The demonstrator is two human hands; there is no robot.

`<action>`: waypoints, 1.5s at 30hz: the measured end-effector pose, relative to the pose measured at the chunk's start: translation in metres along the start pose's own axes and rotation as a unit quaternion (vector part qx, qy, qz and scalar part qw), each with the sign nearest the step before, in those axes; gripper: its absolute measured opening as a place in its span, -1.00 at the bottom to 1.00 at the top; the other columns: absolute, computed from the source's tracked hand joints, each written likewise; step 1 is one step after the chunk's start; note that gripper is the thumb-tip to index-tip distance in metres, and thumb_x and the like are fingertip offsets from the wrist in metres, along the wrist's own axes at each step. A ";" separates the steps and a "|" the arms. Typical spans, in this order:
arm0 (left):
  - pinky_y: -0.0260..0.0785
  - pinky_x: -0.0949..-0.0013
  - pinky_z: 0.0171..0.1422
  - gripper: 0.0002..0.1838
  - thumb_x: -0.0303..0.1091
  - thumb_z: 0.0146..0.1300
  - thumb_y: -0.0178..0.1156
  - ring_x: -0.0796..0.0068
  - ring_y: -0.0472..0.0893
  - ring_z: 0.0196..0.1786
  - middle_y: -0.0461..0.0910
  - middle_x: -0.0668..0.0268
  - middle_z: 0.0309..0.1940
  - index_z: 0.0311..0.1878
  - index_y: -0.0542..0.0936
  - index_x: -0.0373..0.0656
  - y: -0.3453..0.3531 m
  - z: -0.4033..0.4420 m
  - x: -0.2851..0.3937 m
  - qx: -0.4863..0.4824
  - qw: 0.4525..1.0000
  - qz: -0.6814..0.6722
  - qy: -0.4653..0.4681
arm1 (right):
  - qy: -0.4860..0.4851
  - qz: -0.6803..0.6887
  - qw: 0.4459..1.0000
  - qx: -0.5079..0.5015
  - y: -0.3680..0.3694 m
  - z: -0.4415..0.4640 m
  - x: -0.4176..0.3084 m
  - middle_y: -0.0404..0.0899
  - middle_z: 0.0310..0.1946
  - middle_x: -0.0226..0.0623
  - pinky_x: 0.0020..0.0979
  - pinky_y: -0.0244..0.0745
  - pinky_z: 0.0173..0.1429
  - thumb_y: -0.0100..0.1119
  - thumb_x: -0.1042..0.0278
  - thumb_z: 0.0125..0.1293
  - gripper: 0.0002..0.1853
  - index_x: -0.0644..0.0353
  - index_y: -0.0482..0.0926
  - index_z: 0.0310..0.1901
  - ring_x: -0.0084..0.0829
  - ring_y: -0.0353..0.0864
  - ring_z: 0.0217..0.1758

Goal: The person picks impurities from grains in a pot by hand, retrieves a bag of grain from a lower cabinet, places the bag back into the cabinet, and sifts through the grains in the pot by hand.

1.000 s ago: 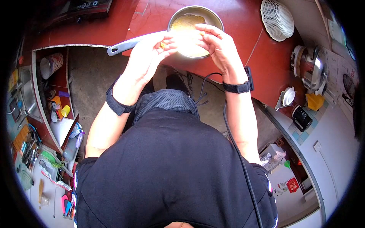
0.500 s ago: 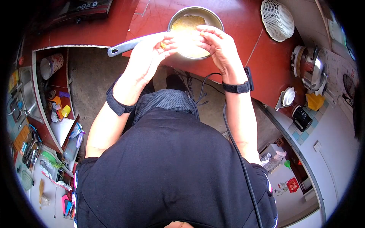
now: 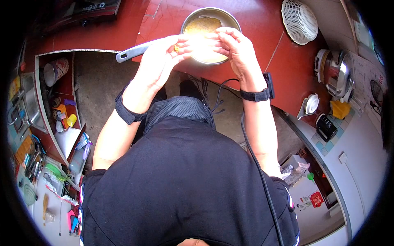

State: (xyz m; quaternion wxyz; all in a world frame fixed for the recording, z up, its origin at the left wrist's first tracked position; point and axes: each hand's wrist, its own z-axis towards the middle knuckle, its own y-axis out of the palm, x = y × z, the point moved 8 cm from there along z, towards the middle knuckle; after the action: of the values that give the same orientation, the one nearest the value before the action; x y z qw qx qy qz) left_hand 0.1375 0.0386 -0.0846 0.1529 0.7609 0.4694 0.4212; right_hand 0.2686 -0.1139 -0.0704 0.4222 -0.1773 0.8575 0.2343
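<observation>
Both hands are over a pan [image 3: 234, 23] with a grey handle [image 3: 133, 53] on the red counter. A flat yellow piece of food [image 3: 202, 24], like a pancake, lies inside; glare washes out the pan's near part. My left hand [image 3: 161, 57], closed at the pan's left side, has a small yellow piece of food [image 3: 177, 48] between thumb and fingers. Over the right side, my right hand [image 3: 236, 47] has its thumb and fingertips drawn together. Whatever is between them cannot be made out. The fingertips of the two hands come close together in the bright glare.
A white basket [image 3: 299, 22] stands at the right of the red counter [image 3: 262, 24]. Beyond it are a glass-lidded cooker [image 3: 338, 74] and white bowls [image 3: 311, 104]. A black stove [image 3: 82, 14] sits back left. A black cable [image 3: 246, 127] runs by my right arm.
The fingers of my right hand have shifted slightly, and the yellow bit seen at them earlier no longer shows. My left hand stays nearly still with its yellow piece.
</observation>
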 end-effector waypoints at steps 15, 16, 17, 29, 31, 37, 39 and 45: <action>0.55 0.23 0.28 -0.65 -0.28 0.52 0.06 0.28 0.70 0.06 0.67 0.08 -0.04 0.09 0.58 -0.42 -0.002 0.000 -0.001 -0.003 1.000 0.002 -0.001 | 0.019 -0.033 0.999 0.033 0.000 -0.003 0.001 0.71 0.04 -0.19 -0.57 0.66 -0.09 0.26 0.23 0.47 -0.71 0.23 0.63 0.08 -0.47 0.76 -0.10; 0.55 0.23 0.28 -0.65 -0.28 0.52 0.06 0.28 0.70 0.06 0.67 0.07 -0.04 0.10 0.58 -0.42 -0.002 -0.001 0.000 -0.003 1.000 0.005 0.006 | 0.022 -0.039 0.998 0.037 -0.001 -0.003 0.001 0.71 0.03 -0.22 -0.58 0.65 -0.11 0.26 0.23 0.47 -0.70 0.23 0.64 0.10 -0.48 0.76 -0.12; 0.55 0.23 0.28 -0.64 -0.28 0.53 0.06 0.28 0.70 0.06 0.67 0.07 -0.04 0.10 0.58 -0.42 -0.002 -0.001 0.000 -0.003 1.000 0.009 0.012 | 0.019 -0.042 0.998 0.039 -0.001 -0.004 0.001 0.70 0.01 -0.25 -0.58 0.65 -0.12 0.27 0.23 0.47 -0.69 0.23 0.64 0.11 -0.48 0.76 -0.13; 0.48 0.16 0.38 -0.60 -0.25 0.54 0.01 0.18 0.66 0.14 0.64 -0.01 0.07 0.18 0.52 -0.44 0.010 0.001 -0.005 -0.036 0.999 0.016 0.005 | -0.079 -0.247 0.964 0.053 0.006 -0.015 -0.016 0.70 -0.35 -0.48 -0.62 0.48 -0.20 0.30 0.39 0.40 -0.84 0.22 0.71 -0.05 -0.69 0.61 -0.28; 0.46 0.15 0.41 -0.59 -0.25 0.55 -0.01 0.16 0.65 0.17 0.63 -0.03 0.08 0.20 0.51 -0.44 0.017 0.001 -0.007 -0.053 0.999 0.003 0.009 | -0.137 -0.303 0.943 0.023 0.030 -0.027 -0.028 0.71 -0.33 -0.49 -0.61 0.50 -0.17 0.29 0.42 0.39 -0.85 0.23 0.73 -0.07 -0.71 0.60 -0.27; 0.45 0.13 0.43 -0.58 -0.24 0.58 -0.05 0.10 0.61 0.24 0.60 -0.07 0.13 0.21 0.49 -0.46 0.021 0.001 -0.005 -0.038 0.999 0.015 -0.004 | -0.082 -0.283 0.955 0.041 0.018 -0.016 -0.028 0.72 -0.28 -0.49 -0.58 0.53 -0.14 0.19 0.44 0.45 -0.80 0.24 0.71 0.01 -0.68 0.62 -0.27; 0.45 0.13 0.42 -0.57 -0.24 0.58 -0.06 0.08 0.60 0.26 0.58 -0.09 0.15 0.22 0.48 -0.47 0.015 -0.002 -0.003 -0.032 0.999 0.008 0.001 | -0.140 -0.347 0.926 0.058 0.010 -0.002 -0.024 0.74 -0.27 -0.34 -0.44 0.60 -0.05 0.18 0.42 0.43 -0.80 0.22 0.70 0.00 -0.46 0.71 -0.22; 0.44 0.12 0.43 -0.57 -0.25 0.57 -0.05 0.07 0.60 0.26 0.57 -0.11 0.17 0.22 0.47 -0.48 -0.010 -0.005 -0.005 0.010 0.998 -0.053 -0.012 | -0.390 -0.572 0.722 0.027 0.048 0.038 0.007 0.62 0.10 -0.06 -0.13 0.51 0.28 0.16 0.49 0.26 -0.71 0.14 0.69 0.00 -0.01 0.58 0.14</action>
State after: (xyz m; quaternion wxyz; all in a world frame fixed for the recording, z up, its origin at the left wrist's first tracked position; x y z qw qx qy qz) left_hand 0.1270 0.0382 -0.0904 0.1732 0.7412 0.5114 0.3989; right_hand 0.2650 -0.0539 -0.0839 0.7776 -0.5153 0.3593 -0.0263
